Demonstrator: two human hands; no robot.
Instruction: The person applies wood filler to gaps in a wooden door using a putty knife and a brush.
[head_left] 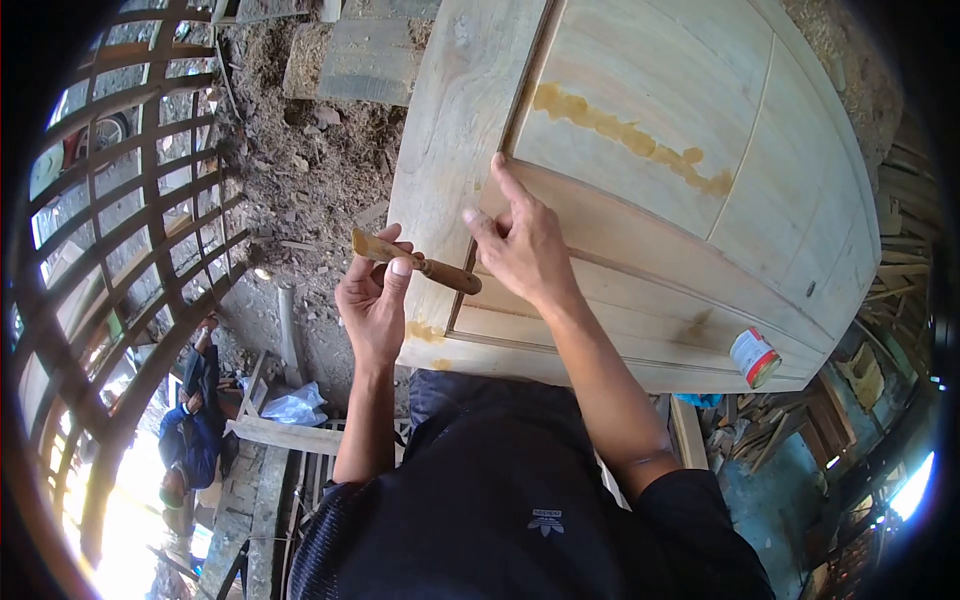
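My left hand [372, 305] grips a wooden-handled chisel [448, 275] near its ferrule, between thumb and fingers. Its flat blade points left and is coated in yellowish-brown filler; the handle end points right, over the door's edge strip. The pale wooden door panel [640, 60] lies flat in front of me. My right hand [525, 240] is over it with nothing held. Its index finger reaches out, the tip at the corner of a groove in the panel, and the thumb is spread apart while the other fingers curl. A streak of yellowish filler [625, 135] crosses the upper panel.
A small tin [755, 357] with a white and red label stands on the panel's near right edge. Slatted lattice [150, 180] rises on the left, with a person [190, 430] in dark clothes beyond. Wood scraps [765, 430] lie at right, shavings [320, 170] on the ground.
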